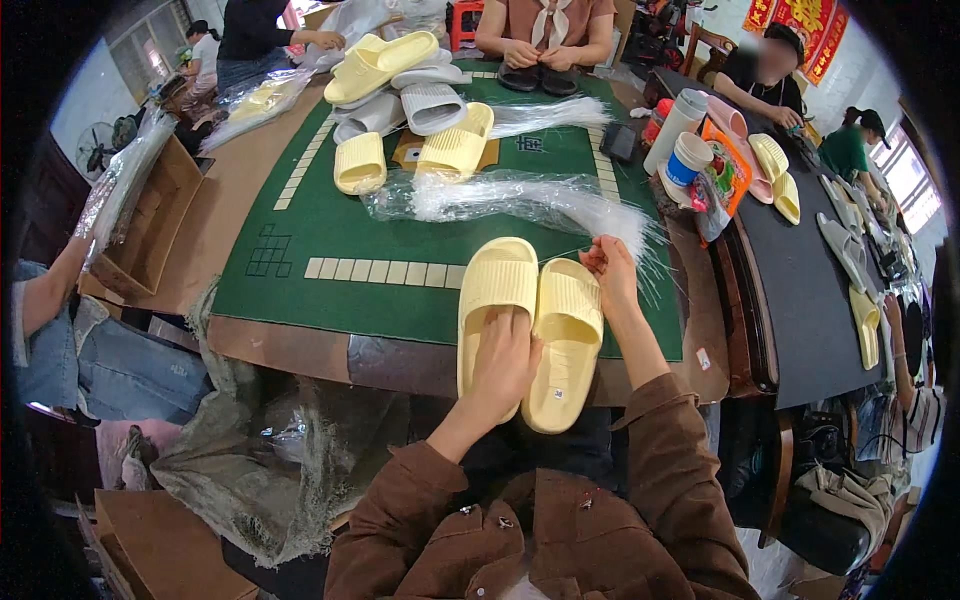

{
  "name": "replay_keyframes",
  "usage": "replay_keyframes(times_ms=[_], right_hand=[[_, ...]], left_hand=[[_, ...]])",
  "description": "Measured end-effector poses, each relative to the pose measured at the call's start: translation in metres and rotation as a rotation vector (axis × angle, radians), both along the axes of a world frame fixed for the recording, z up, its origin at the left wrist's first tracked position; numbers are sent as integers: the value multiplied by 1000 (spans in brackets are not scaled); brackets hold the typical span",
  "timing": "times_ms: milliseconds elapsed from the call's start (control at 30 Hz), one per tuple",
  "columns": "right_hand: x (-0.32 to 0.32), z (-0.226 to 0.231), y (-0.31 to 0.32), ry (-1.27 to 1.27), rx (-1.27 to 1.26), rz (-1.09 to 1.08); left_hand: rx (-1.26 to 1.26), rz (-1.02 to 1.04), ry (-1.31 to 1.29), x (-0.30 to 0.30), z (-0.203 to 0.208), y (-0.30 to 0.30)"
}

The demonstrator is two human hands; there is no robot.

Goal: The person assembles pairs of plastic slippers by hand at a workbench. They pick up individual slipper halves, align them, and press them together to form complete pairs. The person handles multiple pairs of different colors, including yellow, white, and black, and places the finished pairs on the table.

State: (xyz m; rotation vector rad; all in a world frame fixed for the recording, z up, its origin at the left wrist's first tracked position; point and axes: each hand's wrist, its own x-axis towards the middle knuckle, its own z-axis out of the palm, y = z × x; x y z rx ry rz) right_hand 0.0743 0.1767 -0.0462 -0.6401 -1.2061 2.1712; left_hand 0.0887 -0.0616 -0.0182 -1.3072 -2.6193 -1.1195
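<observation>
Two pale yellow slide slippers stand side by side at the table's near edge, the left slipper next to the right slipper. My left hand reaches into the left slipper, its fingers curled under the strap and partly hidden, gripping it. Beside the right slipper's toe, my right hand is closed in a pinch on what looks like a thin clear strand. Just beyond the slippers lies a bundle of thin, clear plastic strands in a clear wrapper.
Yellow and grey slippers are heaped on the green table mat. A co-worker's hands hold dark slippers across the table. At right stand a cup and a side table with more slippers. A cardboard box is at left.
</observation>
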Motion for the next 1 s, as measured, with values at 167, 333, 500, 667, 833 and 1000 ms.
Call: replay_keyframes(times_ms=[167,333,500,667,833,1000], right_hand=[[3,13,-8,-27,78,34],[28,36,28,-86,326,-127],[97,90,108,295,329,-231],[209,136,182,429,662,-560],[260,168,156,158,1125,-1139],[264,113,168,-438,1364,-838]], left_hand=[[1,52,42,12,-1,-2],[-5,25,12,10,1,-3],[61,53,76,12,3,-4],[-22,74,117,17,2,-8],[-19,45,152,39,14,-18],[-44,34,271,49,6,-10]])
